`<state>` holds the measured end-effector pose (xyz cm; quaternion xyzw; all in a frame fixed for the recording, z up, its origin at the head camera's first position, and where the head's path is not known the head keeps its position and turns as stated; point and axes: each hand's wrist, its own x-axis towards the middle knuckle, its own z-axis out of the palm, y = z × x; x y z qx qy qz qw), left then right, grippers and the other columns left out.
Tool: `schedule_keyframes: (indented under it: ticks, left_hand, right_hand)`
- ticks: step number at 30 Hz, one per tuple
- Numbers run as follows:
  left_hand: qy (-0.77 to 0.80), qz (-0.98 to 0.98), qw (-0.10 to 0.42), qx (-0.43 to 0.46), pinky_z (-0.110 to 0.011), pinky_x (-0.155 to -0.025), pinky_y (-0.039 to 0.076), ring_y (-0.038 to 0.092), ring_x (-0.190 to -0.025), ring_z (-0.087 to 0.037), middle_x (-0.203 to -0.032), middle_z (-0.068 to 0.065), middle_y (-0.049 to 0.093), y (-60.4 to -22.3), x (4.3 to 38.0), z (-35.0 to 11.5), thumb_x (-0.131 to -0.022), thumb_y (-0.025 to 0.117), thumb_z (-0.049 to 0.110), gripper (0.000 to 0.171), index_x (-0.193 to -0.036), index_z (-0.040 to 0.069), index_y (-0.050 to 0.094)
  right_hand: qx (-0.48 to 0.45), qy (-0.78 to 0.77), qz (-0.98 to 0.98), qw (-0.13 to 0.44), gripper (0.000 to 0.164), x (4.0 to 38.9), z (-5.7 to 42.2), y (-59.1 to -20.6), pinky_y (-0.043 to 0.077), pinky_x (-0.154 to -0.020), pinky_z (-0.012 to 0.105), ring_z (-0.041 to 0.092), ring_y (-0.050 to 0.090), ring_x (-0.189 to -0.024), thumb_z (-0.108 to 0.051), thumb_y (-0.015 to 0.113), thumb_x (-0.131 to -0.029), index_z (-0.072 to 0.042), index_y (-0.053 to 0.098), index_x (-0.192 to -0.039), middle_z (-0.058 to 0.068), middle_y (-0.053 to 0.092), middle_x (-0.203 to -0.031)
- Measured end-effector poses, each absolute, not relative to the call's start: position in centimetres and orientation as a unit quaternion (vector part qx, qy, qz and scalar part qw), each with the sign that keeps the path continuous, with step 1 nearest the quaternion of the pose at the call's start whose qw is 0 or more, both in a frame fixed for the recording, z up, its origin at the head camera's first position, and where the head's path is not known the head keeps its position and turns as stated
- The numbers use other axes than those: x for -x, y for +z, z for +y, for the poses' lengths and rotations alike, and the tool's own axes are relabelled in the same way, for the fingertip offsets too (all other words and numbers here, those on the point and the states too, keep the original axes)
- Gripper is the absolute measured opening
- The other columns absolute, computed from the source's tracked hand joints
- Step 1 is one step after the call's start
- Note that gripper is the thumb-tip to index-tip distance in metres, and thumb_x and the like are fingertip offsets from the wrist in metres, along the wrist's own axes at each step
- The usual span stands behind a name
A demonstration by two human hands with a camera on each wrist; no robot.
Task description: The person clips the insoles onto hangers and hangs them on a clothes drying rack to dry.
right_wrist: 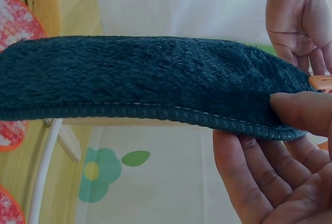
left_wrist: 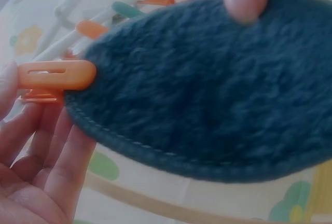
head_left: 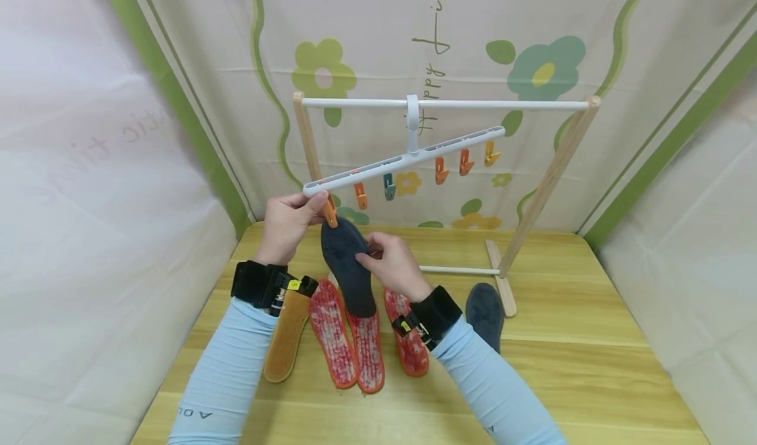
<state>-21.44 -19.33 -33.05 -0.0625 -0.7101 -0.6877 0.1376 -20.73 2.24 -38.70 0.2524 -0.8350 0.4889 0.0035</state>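
Left hand point(head_left: 288, 225) holds clip point(left_wrist: 62, 81), right hand point(head_left: 397, 264) insole point(head_left: 343, 254), above wood-grain table point(head_left: 568, 373) before flowered cloth point(head_left: 378, 24).

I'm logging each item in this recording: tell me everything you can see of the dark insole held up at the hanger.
The dark insole is long, rounded and bluish, with a fuzzy, plush-looking face and a bound edge lined with pale stitching. It is held below the lower end of the hanger, its tip at an orange clip that the left hand pinches; how firmly the clip grips is unclear. The right hand pinches its side, thumb on the fuzzy face, fingers behind.
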Motion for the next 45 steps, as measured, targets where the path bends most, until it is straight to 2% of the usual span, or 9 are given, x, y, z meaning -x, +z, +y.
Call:
schedule_keyframes:
  ticks: [10,22,32,39,45]
  left_hand:
    - [-0.676,-0.721,0.138,0.068,-0.03,-0.072,0.059,0.071,-0.078,-0.018,-0.088,-0.006,0.073,-33.1,21.6,-19.4,-0.089,0.074,0.037,0.048,-0.112,-0.004,0.073]
    - [-0.671,-0.727,0.118,0.089,-0.031,-0.082,0.057,0.069,-0.092,-0.02,-0.098,-0.006,0.073,-33.9,21.8,-19.7,-0.092,0.071,0.034,0.05,-0.123,-0.006,0.066]
    - [-0.657,-0.74,0.109,0.094,-0.032,-0.087,0.054,0.064,-0.103,-0.02,-0.106,-0.008,0.072,-34.3,22.3,-19.9,-0.092,0.072,0.032,0.044,-0.126,0.003,0.068]
    - [-0.66,-0.736,0.109,0.106,-0.035,-0.091,0.052,0.063,-0.102,-0.022,-0.1,-0.007,0.072,-34.4,22.5,-20.0,-0.093,0.071,0.029,0.038,-0.117,0.0,0.071]
    - [-0.666,-0.729,0.103,0.118,-0.038,-0.096,0.048,0.064,-0.1,-0.024,-0.093,-0.01,0.072,-34.7,22.9,-20.0,-0.092,0.072,0.03,0.042,-0.116,-0.004,0.069]
  right_hand:
    - [-0.255,0.497,-0.829,-0.002,0.022,21.0,2.0,-38.7,0.055,-0.079,0.033,0.016,0.065,-0.088,-0.014,0.071,-0.093,-0.007,0.067,-0.114,0.004,0.069,-0.1]
    - [-0.245,0.486,-0.839,-0.02,0.026,21.9,1.4,-39.3,0.055,-0.082,0.035,0.02,0.065,-0.094,-0.017,0.069,-0.095,-0.005,0.065,-0.118,0.007,0.067,-0.106]
    - [-0.234,0.489,-0.839,-0.054,0.038,23.6,1.2,-40.4,0.055,-0.085,0.036,0.024,0.064,-0.104,-0.018,0.067,-0.096,-0.007,0.059,-0.132,0.01,0.064,-0.118]
    - [-0.234,0.496,-0.834,-0.053,0.037,24.7,1.3,-41.0,0.053,-0.089,0.037,0.028,0.063,-0.108,-0.012,0.067,-0.095,-0.003,0.059,-0.13,0.014,0.064,-0.118]
    - [-0.22,0.502,-0.835,-0.053,0.037,25.0,1.6,-41.1,0.052,-0.091,0.036,0.026,0.062,-0.109,-0.01,0.067,-0.095,-0.003,0.06,-0.13,0.013,0.065,-0.117]
